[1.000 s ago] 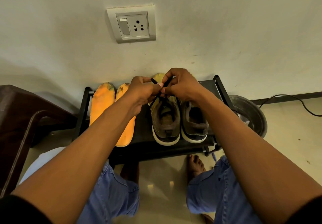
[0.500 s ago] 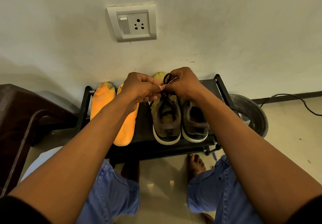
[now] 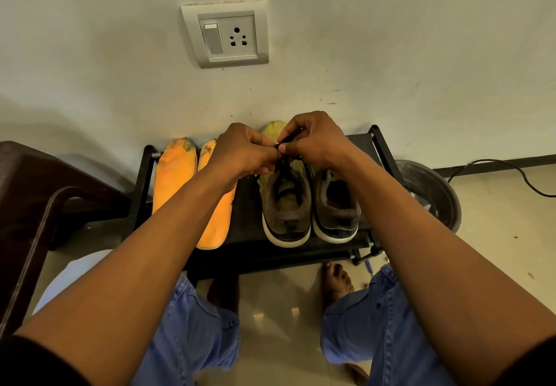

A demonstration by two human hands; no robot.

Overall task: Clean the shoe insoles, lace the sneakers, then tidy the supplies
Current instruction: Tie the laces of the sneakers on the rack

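Left hand [image 3: 245, 151] and right hand [image 3: 314, 142] pinch a limp black lace [image 3: 284, 161] above the left sneaker [image 3: 285, 202], likely best held near its tip.

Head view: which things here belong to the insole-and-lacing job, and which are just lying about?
In the job:
left hand and right hand, pinching the lace
left sneaker
right sneaker
insoles

Lying about:
rack
socket
basin
cable
chair
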